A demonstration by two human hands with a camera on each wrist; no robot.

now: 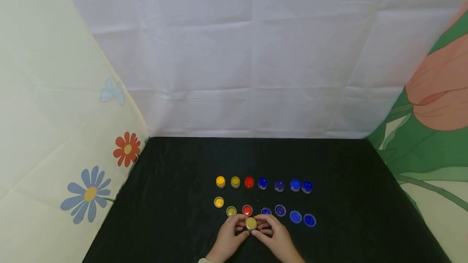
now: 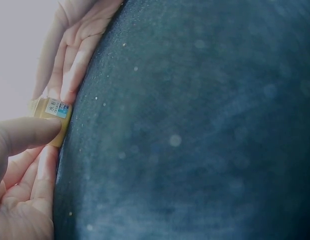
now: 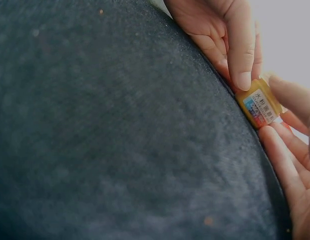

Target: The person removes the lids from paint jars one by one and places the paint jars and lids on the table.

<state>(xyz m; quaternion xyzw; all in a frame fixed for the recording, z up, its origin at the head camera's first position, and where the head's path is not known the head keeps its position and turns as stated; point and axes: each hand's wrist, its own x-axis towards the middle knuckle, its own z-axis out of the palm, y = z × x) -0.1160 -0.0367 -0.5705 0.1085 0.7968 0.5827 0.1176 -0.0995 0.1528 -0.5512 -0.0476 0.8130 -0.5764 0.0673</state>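
Note:
A small paint jar (image 1: 251,223) with ochre-yellow paint and a printed label stands between both hands at the near part of the black table. My left hand (image 1: 227,236) holds it from the left side, its thumb (image 2: 37,135) pressed on the jar's wall in the left wrist view. From the other side my right hand (image 1: 275,236) grips the same jar, fingertips close to its lid. In the right wrist view the jar's label (image 3: 260,107) faces the camera, and its base rests on the dark cloth. The head view does not show whether the lid is fully seated.
Beyond the hands, a row of uncovered paint jars holds yellow (image 1: 220,181), olive, red (image 1: 249,182), purple and several blues (image 1: 307,187). Nearer lies a row of matching lids, including yellow (image 1: 218,202), red (image 1: 247,210) and blue (image 1: 309,220). One blue lid (image 1: 266,211) is partly hidden by the right hand.

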